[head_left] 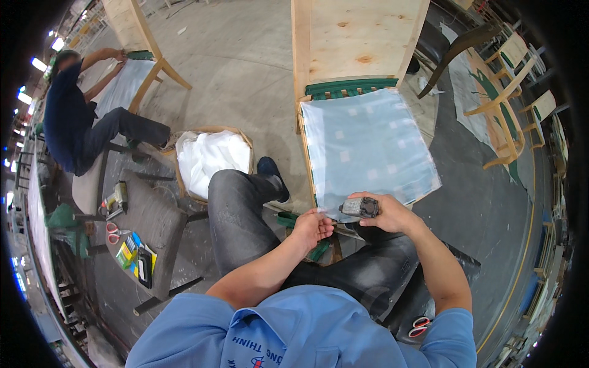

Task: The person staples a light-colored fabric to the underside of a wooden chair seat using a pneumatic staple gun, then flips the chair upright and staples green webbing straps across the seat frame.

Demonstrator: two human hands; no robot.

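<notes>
A wooden chair stands in front of me, its plywood back [362,43] away from me. Thin pale-blue cloth [368,144] lies over its seat, and green webbing [353,89] shows along the rear of the seat. At the near left corner my left hand [311,228] has its fingers closed on the cloth's edge. My right hand [392,214] is wrapped round a grey staple gun [361,207], held over the seat's near edge, close to the left hand. Its nose is hidden from this view, so I cannot tell whether it touches the frame.
A basket of white cloth [215,158] stands left of my knee. On a grey stool [147,227] lie red-handled scissors [114,233], another tool [115,199] and small packets. More scissors [419,327] lie by my right side. A person [73,116] works on another chair [138,61]; chair frames [509,116] stand right.
</notes>
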